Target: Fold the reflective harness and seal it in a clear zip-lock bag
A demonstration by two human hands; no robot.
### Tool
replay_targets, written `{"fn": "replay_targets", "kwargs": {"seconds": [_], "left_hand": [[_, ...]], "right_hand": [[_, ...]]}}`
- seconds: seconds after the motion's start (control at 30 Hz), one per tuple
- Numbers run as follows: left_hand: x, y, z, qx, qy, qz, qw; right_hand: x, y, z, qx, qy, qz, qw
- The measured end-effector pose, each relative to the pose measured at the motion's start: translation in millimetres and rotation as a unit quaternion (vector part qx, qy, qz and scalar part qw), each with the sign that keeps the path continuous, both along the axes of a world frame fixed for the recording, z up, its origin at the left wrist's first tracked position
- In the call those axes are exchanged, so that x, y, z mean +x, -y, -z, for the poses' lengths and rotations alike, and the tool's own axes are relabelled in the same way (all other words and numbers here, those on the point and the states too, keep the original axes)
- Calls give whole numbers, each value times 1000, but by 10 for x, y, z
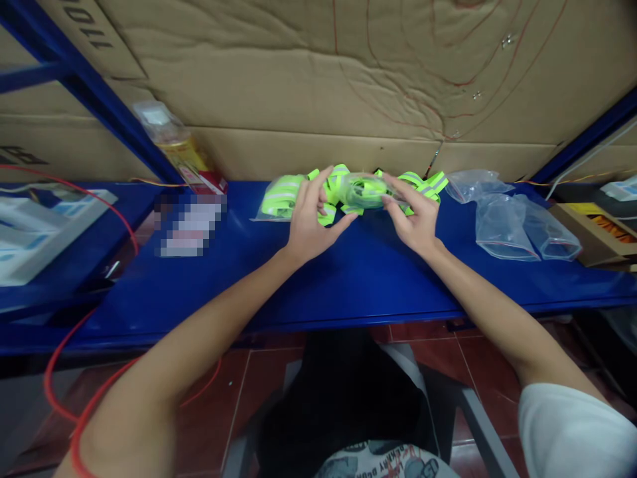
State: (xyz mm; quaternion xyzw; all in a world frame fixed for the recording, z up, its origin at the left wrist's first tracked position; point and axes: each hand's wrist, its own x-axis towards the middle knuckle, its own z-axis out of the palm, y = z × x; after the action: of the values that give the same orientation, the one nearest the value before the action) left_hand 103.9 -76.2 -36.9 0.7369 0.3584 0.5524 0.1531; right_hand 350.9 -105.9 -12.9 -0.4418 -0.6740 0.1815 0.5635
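both hands meet over the far middle of a long blue metal shelf point(348, 279), working on a small clear plastic bag stuffed with a rolled neon-green reflective band point(365, 190). the left hand point(311, 222) has its fingers curled up at the bag's left end, thumb stretched out low toward the right, pinching that end. the right hand point(415, 216) grips the bag's right end, fingers laid over the top and thumb tucked under. the bag sits just above the shelf surface, between the two hands, right in front of a loose heap of neon-green bands with grey reflective stripes point(423, 182) that lies against the brown cardboard wall point(318, 73). just left of the left hand lies another filled clear bag of green bands point(279, 198), flat on the shelf. well to the right rests a pile of empty clear zip bags with red seal lines point(512, 222), and past it an open brown cardboard box point(594, 232). to the left a clear bag with a yellow and red packet point(179, 146) leans against a blue upright post point(99, 106). a thin red cable point(64, 372) loops down at the left.
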Motion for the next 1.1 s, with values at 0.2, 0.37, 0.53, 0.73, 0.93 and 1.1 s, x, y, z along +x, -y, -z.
{"fn": "replay_targets", "kwargs": {"seconds": [0.2, 0.37, 0.53, 0.73, 0.93, 1.1], "left_hand": [[83, 160, -84, -21, 3, 57, 998], [240, 277, -18, -181, 98, 164, 965], [249, 253, 1, -267, 145, 196, 932], [219, 197, -27, -288, 187, 163, 925], [206, 171, -21, -301, 216, 136, 919], [184, 70, 85, -284, 240, 92, 924]], "right_hand": [[-109, 113, -119, -97, -144, 8, 985], [-103, -40, -112, -136, -146, -17, 980], [-95, -141, -77, -203, -177, -47, 962], [-152, -79, -39, -213, -194, -88, 954], [-230, -36, -6, -253, -197, -106, 941], [-222, -114, 46, -301, -254, -102, 913]]}}
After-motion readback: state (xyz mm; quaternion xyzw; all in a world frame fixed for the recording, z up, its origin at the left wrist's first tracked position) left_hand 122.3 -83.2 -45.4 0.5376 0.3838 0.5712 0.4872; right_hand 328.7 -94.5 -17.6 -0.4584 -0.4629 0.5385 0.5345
